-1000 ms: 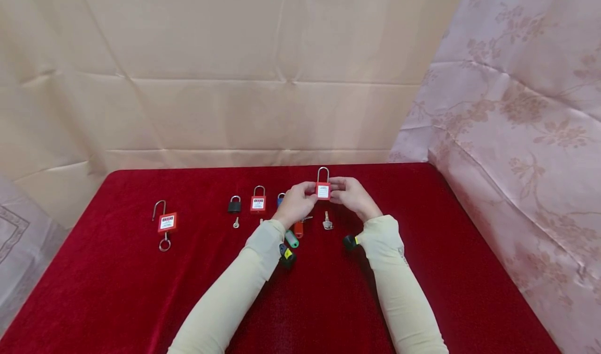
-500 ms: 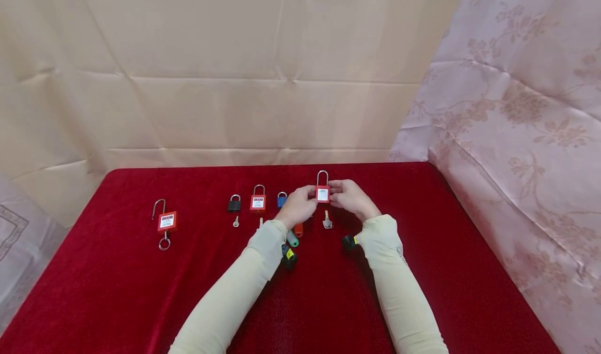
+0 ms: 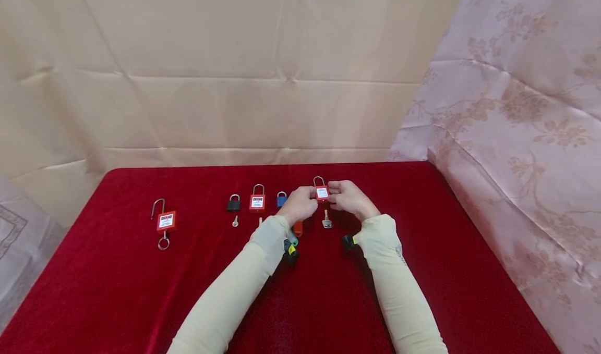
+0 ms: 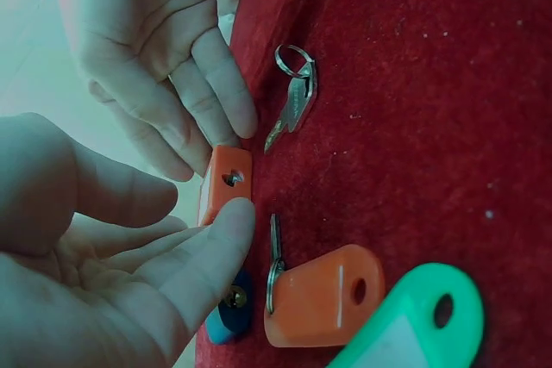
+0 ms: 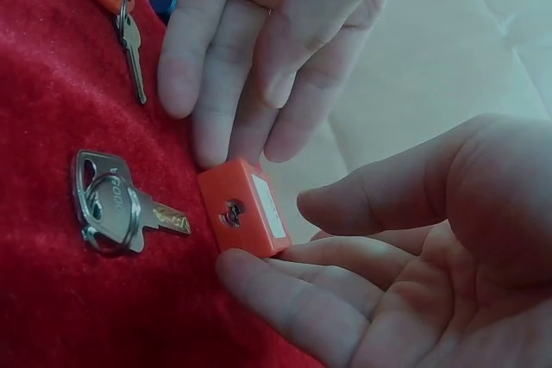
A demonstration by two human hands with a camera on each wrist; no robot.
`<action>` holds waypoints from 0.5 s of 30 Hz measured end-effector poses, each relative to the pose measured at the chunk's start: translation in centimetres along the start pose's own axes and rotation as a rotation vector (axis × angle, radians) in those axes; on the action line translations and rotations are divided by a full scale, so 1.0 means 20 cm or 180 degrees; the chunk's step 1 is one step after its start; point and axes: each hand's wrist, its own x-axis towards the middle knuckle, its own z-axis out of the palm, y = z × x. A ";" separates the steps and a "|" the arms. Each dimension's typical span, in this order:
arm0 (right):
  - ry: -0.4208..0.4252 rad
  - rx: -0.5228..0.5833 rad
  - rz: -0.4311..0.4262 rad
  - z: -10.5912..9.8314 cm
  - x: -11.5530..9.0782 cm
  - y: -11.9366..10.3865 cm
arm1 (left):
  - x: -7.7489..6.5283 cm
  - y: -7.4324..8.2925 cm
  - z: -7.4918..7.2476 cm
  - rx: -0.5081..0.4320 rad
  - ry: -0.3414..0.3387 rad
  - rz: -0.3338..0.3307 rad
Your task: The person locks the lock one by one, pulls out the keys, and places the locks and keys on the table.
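Observation:
A red padlock [image 3: 321,193] with a white label and a long shackle lies on the red cloth, between both hands. From its left side the left hand [image 3: 300,205] touches it with nearly straight fingers, thumb apart from it. On the opposite side, the right hand [image 3: 351,199] has its fingers extended along the lock's edge, its thumb also off it. Both wrist views show the keyhole in the padlock's end [image 5: 246,208]. Just in front of that end lies a silver key [image 5: 116,204] on a ring.
Left of the hands stand a blue padlock [image 3: 281,199], another red padlock [image 3: 256,202] and a black padlock [image 3: 233,204] with a small key [image 3: 235,221]. An orange key tag [image 4: 323,295] and green tag [image 4: 423,321] lie near the left wrist. Far left, a red padlock [image 3: 166,220] has its shackle swung out.
The red padlock between the hands has been lowered from a raised, upright hold onto the cloth. The fingers of both hands have loosened around it.

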 end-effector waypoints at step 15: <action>0.0059 -0.0201 -0.0198 -0.02 -0.08 -0.08 | -0.07 -0.03 -0.06 -0.0292 -0.0070 0.0142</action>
